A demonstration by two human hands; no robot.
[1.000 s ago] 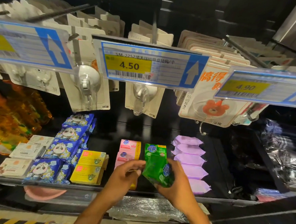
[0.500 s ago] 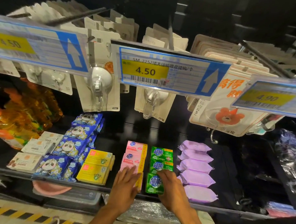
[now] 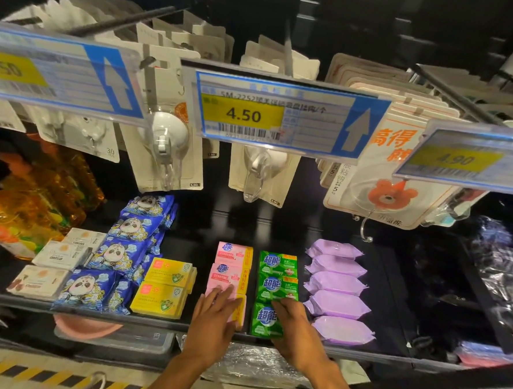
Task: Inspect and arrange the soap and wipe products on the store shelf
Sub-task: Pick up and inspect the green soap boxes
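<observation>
Hands: our left hand (image 3: 215, 318) lies flat on pink soap (image 3: 233, 254), right hand (image 3: 298, 329) flat on green soap (image 3: 267, 319).
Progress: we judge these rows squared; others not yet checked.

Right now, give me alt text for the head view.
Both hands rest on soaps at the front of the shelf: left hand on pink soaps, right hand on green soaps. Purple wipes lie to their right, yellow soaps to their left.
</observation>
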